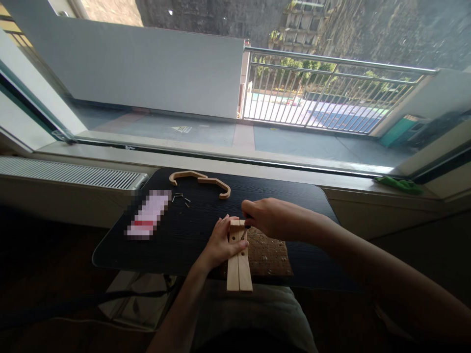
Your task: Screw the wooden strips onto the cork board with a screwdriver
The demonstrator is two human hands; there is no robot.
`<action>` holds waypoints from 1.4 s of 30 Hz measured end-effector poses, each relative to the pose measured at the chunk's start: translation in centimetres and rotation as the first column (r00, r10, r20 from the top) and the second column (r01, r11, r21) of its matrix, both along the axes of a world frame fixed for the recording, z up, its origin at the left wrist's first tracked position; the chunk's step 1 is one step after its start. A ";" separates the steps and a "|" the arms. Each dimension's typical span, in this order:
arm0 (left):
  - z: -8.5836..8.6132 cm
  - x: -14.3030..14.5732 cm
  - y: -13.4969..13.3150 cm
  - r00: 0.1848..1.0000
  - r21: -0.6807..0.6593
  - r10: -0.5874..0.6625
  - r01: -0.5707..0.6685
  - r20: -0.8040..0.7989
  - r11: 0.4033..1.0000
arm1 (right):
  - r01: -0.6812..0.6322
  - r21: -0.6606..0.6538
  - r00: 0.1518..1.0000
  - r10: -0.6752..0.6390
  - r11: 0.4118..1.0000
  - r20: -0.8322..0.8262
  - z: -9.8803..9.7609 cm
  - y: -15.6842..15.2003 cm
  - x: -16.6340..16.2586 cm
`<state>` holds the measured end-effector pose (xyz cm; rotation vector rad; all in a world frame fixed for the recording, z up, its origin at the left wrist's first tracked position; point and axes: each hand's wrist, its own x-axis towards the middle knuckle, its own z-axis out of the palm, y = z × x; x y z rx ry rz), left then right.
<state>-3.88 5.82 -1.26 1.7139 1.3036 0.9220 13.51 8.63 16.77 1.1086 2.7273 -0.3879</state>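
Note:
My left hand (220, 244) grips a pair of pale wooden slats (239, 274) lying side by side, its thumb across their front and its fingers along the left side. Dark round holes show in the wood. In my right hand (257, 215), closed in a fist, is a screwdriver (246, 231) with a dark handle mostly hidden by the fingers. Its thin metal shaft points down at the right slat, near a hole above my left thumb. Under the slats, a brown corrugated cardboard piece (272, 257) lies on the table.
Two curved wooden hooks (187, 174) lie at the back of the black table (176, 255). Several screws (180, 197) are scattered beside a pixelated pink-and-white item (150, 213). Beyond the table are a windowsill (257, 177), a radiator (73, 171) and a green cloth (399, 185).

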 end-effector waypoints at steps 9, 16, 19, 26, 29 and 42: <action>-0.1 0.0 0.1 1.000 -0.003 -0.009 0.009 -0.013 1.000 | 0.016 0.185 0.992 -0.039 0.983 0.120 0.1 -0.2 -0.9; -0.1 0.1 0.1 1.000 0.013 -0.005 0.005 -0.002 1.000 | -0.001 0.260 0.982 -0.047 0.966 0.181 0.3 -0.5 -1.3; 0.0 0.0 0.1 1.000 0.023 -0.005 0.005 -0.006 1.000 | -0.008 0.225 0.990 -0.024 0.974 0.137 0.4 -0.8 -1.3; -0.3 -0.2 0.2 1.000 0.053 0.002 -0.002 -0.003 0.999 | -0.083 0.055 0.995 0.085 0.995 -0.043 0.3 -0.9 -0.9; -0.4 -0.1 0.1 0.999 0.047 0.018 -0.019 0.026 0.999 | -0.100 0.032 0.990 0.103 0.994 -0.095 0.1 -0.8 -0.8; -0.2 -0.1 0.0 0.999 0.017 0.018 -0.019 0.040 1.000 | -0.120 -0.059 0.953 0.099 0.991 -0.285 -1.5 0.3 -0.5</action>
